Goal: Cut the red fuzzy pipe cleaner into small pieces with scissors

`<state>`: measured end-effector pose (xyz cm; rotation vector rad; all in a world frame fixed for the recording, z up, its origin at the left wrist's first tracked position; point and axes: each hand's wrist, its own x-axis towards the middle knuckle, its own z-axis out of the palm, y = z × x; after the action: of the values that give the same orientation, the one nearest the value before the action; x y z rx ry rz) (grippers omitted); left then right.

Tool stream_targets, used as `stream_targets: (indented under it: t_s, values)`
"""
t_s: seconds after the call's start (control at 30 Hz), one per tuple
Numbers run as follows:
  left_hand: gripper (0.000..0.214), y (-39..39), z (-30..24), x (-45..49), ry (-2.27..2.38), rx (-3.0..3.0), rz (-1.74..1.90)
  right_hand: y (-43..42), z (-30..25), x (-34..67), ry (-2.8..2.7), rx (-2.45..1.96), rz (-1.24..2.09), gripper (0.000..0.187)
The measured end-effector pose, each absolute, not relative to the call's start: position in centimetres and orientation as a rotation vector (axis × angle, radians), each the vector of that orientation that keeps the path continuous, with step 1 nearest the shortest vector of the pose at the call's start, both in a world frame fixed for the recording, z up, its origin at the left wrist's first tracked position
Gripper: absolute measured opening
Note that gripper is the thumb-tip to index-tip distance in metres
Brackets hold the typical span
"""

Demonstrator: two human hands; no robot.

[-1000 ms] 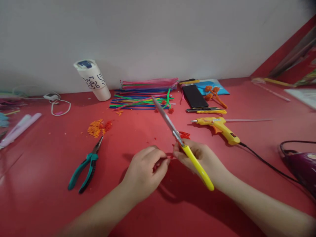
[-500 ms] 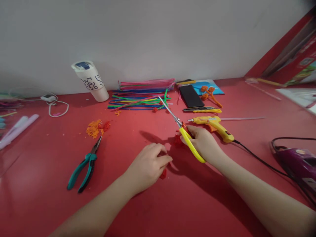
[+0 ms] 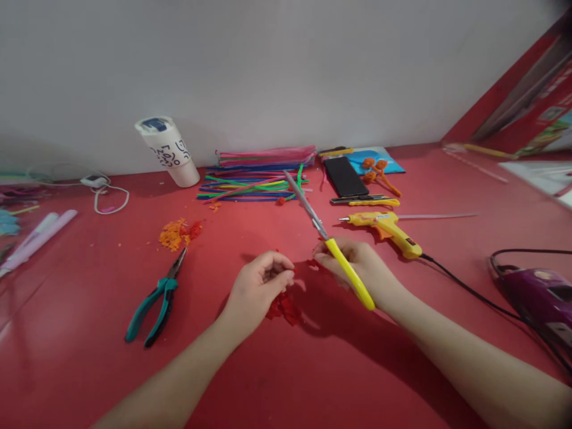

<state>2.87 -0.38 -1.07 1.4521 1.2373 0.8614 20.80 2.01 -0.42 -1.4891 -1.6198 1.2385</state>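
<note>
My right hand (image 3: 357, 265) is closed around scissors (image 3: 344, 265) with yellow handles; their blades point up and away, nearly together. The right fingertips bend toward small red bits (image 3: 313, 263) on the tabletop. To the left, my left hand (image 3: 259, 286) has thumb and forefinger drawn together, with a tiny red scrap (image 3: 294, 270) showing at the tips. Beneath that hand lies a loose heap of red scraps (image 3: 286, 310), partly covered by the fingers. Both hands hover low over the red table (image 3: 286, 381), a short gap apart.
Teal-handled pliers (image 3: 154, 304) lie left, below orange fluff (image 3: 173, 235). Pipe cleaners (image 3: 254, 182) line the back beside a white tumbler (image 3: 167, 152). At right are a yellow glue gun (image 3: 386, 229) with its cord, a phone (image 3: 346, 177) and a utility knife (image 3: 364, 201).
My left hand has shifted slightly left and up, uncovering more of the red heap. My right hand has turned a little, tilting the scissors, with its fingertips moving left.
</note>
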Motion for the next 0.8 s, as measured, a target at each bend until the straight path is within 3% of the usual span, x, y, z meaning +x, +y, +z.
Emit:
stream_targets:
  t_s: [0.13,0.47,0.57,0.8]
  values:
    - [0.013,-0.4,-1.1,3.1,1.112,1.101,0.913,0.7,-0.2,19.3,-1.623,-1.411,1.534,0.018]
    - [0.006,-1.0,-0.7,3.8,1.268,1.326,0.812,-0.2,-0.4,18.9,-1.698,-1.393,1.378,0.017]
    - [0.006,-1.2,-0.5,3.8,1.285,1.408,0.841,-0.2,-0.6,19.0,-1.763,-1.392,1.284,0.024]
    - [0.010,0.0,-1.2,2.4,1.206,0.759,1.261,0.3,0.1,20.2,-2.166,-1.602,0.739,0.030]
